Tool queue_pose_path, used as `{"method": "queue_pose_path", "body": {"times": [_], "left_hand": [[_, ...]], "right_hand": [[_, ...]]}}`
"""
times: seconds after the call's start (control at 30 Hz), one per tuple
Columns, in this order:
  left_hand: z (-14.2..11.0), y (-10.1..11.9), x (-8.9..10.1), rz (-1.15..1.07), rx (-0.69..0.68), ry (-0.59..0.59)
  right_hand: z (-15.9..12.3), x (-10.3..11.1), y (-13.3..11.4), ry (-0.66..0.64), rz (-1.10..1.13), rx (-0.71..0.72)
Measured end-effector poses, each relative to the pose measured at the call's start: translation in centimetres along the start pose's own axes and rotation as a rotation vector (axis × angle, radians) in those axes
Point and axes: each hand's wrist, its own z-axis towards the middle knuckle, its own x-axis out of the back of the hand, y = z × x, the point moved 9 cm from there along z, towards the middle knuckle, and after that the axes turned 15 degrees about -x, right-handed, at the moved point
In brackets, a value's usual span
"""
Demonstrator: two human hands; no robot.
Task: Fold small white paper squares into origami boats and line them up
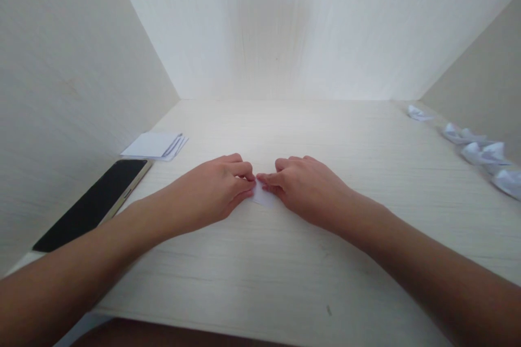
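Note:
A small piece of white folded paper (262, 195) is between my two hands at the middle of the table. My left hand (228, 184) pinches its left side, thumb and fingertips pressed together. From the other side, my right hand (299, 181) has its fingers closed on the paper's right and upper edge. The fingertips of both hands nearly meet at the paper's top. Much of the paper is hidden by the fingers, so its full shape cannot be made out.
A stack of white paper sheets (150, 145) lies at the left, beside a black-screened phone (91, 203). Several folded paper boats (482, 153) stand along the right wall. Pale panels enclose the table (260, 276) at the back and sides; its front edge is near me.

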Motion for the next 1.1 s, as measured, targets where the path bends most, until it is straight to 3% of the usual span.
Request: {"method": "queue_pose_path", "body": {"times": [0.2, 0.43, 0.7, 0.87, 1.1], "left_hand": [[-0.7, 1.4, -0.2, 0.124, 0.024, -0.091], [-3.9, 2.9, -0.5, 0.099, 0.106, 0.041], [-6.5, 3.3, -0.9, 0.011, 0.213, 0.129], [-6.1, 3.5, -0.3, -0.018, 0.197, 0.257], [-4.5, 4.3, -0.1, -0.092, 0.179, 0.290]], "right_hand": [[0.0, 0.1, 0.1, 0.013, -0.024, -0.019], [0.1, 0.4, 0.2, 0.004, -0.017, -0.038], [0.2, 0.4, 0.1, 0.029, -0.040, 0.017], [0.3, 0.1, -0.1, 0.045, 0.022, 0.112], [0.3, -0.3, -0.8, -0.011, 0.266, 0.251]]}}
